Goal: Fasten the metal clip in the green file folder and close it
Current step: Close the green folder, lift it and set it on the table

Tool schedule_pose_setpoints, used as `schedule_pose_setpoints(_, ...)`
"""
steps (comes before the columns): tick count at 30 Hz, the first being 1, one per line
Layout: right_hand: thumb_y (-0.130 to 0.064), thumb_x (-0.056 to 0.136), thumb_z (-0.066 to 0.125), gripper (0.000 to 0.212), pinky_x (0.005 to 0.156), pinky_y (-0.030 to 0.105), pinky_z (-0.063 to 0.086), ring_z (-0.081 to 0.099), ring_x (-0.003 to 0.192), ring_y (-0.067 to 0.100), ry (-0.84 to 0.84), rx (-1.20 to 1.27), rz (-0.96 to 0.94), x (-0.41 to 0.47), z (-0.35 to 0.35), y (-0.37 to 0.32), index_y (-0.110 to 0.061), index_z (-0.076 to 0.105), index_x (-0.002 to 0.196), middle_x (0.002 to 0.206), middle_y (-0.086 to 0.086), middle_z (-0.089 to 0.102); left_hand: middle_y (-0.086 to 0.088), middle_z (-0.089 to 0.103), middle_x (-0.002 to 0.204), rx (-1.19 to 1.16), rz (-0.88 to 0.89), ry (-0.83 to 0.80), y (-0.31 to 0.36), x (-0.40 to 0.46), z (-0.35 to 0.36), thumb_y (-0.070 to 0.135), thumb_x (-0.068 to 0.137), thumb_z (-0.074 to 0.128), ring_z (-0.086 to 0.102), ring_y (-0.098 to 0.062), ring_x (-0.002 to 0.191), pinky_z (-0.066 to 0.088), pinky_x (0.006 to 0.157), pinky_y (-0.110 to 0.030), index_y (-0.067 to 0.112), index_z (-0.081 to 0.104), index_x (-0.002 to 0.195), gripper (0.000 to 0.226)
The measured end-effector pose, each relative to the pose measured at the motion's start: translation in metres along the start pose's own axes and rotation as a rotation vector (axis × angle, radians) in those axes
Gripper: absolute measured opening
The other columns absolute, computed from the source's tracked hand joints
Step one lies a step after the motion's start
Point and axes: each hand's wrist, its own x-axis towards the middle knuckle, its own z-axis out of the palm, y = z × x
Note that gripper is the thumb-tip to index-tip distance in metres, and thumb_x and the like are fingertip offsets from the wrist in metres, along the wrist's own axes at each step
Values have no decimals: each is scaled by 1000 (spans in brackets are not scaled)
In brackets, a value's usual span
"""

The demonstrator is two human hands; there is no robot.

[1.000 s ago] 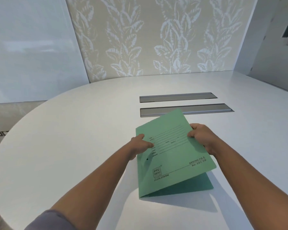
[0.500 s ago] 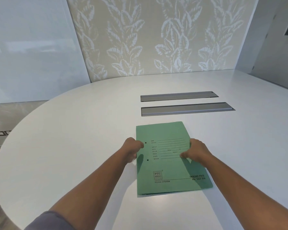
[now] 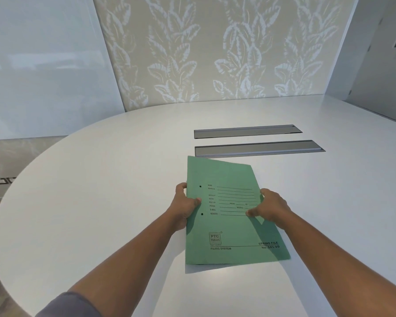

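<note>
The green file folder (image 3: 229,227) is shut, its printed front cover facing up, over the white table (image 3: 101,191). My left hand (image 3: 184,205) grips its left spine edge, thumb on the cover between the two punched holes. My right hand (image 3: 269,207) holds the right edge, thumb pressed on the cover. The far end of the folder is tilted up a little off the table. The metal clip is hidden inside.
Two grey recessed cable-slot covers (image 3: 258,148) lie in the table just beyond the folder. The table's rounded edge curves at the left, with floor and a wall socket (image 3: 4,180) past it. A leaf-patterned wall stands behind.
The front cover, raised a second ago, has come down shut. Both hands have then taken the folder by its side edges and lifted its far end slightly.
</note>
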Motion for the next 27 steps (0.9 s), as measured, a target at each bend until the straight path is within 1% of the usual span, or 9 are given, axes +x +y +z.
schedule_pose_setpoints(4, -23, 64, 92, 55, 83, 47, 60, 72, 94, 26, 4, 323, -45, 6, 1, 3, -20, 55, 105, 105, -1, 73, -20, 70, 114, -36, 96, 20, 6, 6, -7, -3, 100, 53, 74, -43, 91, 61, 73, -61, 29, 33, 136, 52)
schedule_pose_setpoints(7, -14, 80, 84, 54, 70, 38, 57, 74, 96, 25, -67, 620, -71, 7, -2, 1, -18, 54, 124, 112, 3, 75, -21, 72, 111, -84, 165, 31, 19, 10, -16, -4, 99, 55, 75, -39, 84, 62, 71, -58, 26, 33, 138, 54)
schedule_pose_setpoints(9, -9, 90, 74, 45, 72, 39, 58, 75, 99, 27, -155, 753, -80, 5, -5, -2, -14, 56, 130, 118, 9, 75, -21, 72, 112, -112, 216, 40, 32, 12, -22, -4, 100, 55, 75, -37, 81, 63, 69, -56, 26, 33, 138, 53)
schedule_pose_setpoints(11, -5, 96, 65, 32, 80, 45, 60, 74, 101, 30, -261, 841, -87, 4, -5, -5, -11, 61, 127, 120, 11, 75, -19, 73, 111, -132, 262, 42, 45, 13, -30, -4, 100, 54, 75, -35, 81, 63, 68, -55, 27, 35, 136, 52)
schedule_pose_setpoints(13, -2, 99, 58, 29, 84, 49, 59, 72, 104, 34, -309, 908, -94, 3, -3, -9, -12, 62, 126, 119, 11, 76, -17, 75, 107, -133, 309, 46, 55, 15, -38, -3, 100, 56, 75, -33, 79, 63, 66, -51, 27, 38, 135, 50)
schedule_pose_setpoints(17, 1, 98, 56, 32, 93, 59, 56, 71, 105, 37, -246, 961, -145, 7, -2, -26, -13, 62, 126, 119, 13, 75, -14, 78, 103, -238, 354, 59, 66, 18, -48, 6, 98, 63, 76, -31, 79, 63, 67, -50, 18, 49, 130, 37)
schedule_pose_setpoints(21, 2, 98, 57, 34, 89, 55, 59, 73, 98, 32, -197, 951, -194, 11, -5, -47, -15, 62, 127, 117, 10, 76, -15, 76, 115, -271, 272, -6, 61, 22, -66, 17, 97, 67, 75, -33, 93, 64, 74, -48, 4, 60, 127, 34)
schedule_pose_setpoints(25, 1, 97, 59, 33, 87, 53, 59, 73, 95, 29, -156, 942, -212, 20, -1, -63, -19, 63, 123, 114, 5, 77, -13, 74, 122, -162, 194, -95, 39, 27, -74, 15, 95, 68, 71, -36, 109, 61, 82, -48, 7, 58, 132, 39)
schedule_pose_setpoints(27, 1, 98, 59, 33, 89, 54, 59, 72, 96, 30, -157, 927, -195, 26, 4, -71, -17, 62, 126, 117, 7, 76, -13, 73, 123, -166, 195, -73, 34, 31, -77, 13, 95, 69, 71, -35, 108, 61, 82, -49, 9, 54, 134, 41)
